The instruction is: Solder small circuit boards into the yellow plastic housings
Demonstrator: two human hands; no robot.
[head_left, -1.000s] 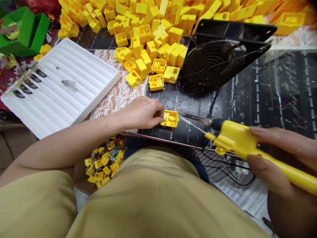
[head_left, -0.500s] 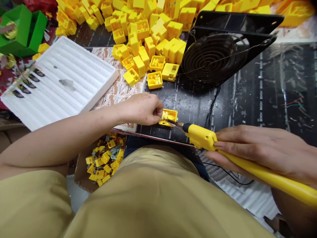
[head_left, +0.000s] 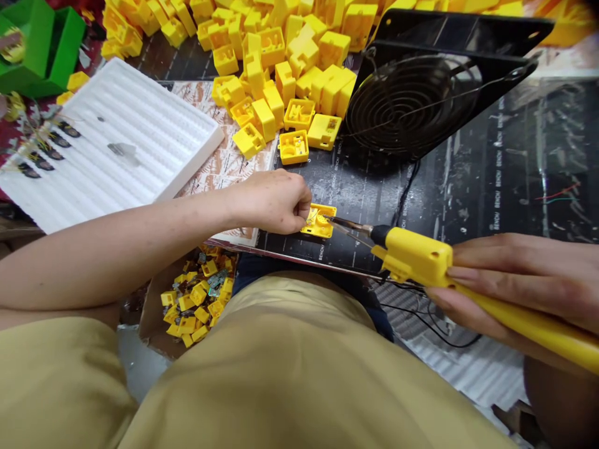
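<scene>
On the black bench sheet near the front edge lies a small open yellow housing (head_left: 326, 228). My left hand (head_left: 281, 202) is closed at its left end, the fingertips pinched on something too small to make out. From the right, my right hand (head_left: 524, 274) is wrapped round a yellow soldering iron (head_left: 416, 252) with a dark neck. The iron's tip is over the housing's right part; whether it touches is unclear. A thin strand, perhaps solder, runs beneath the tip.
Many yellow housings (head_left: 266, 118) are heaped behind. A black fan (head_left: 407, 106) stands back right. A white foam board (head_left: 135, 149) with small parts lies left, green bins (head_left: 44, 47) beyond it. Below the edge, a carton (head_left: 152, 318) holds yellow pieces.
My right hand and the iron have shifted right, and the tip has come up from the housing's front edge to over its right part. My left hand keeps its pinch beside the housing.
</scene>
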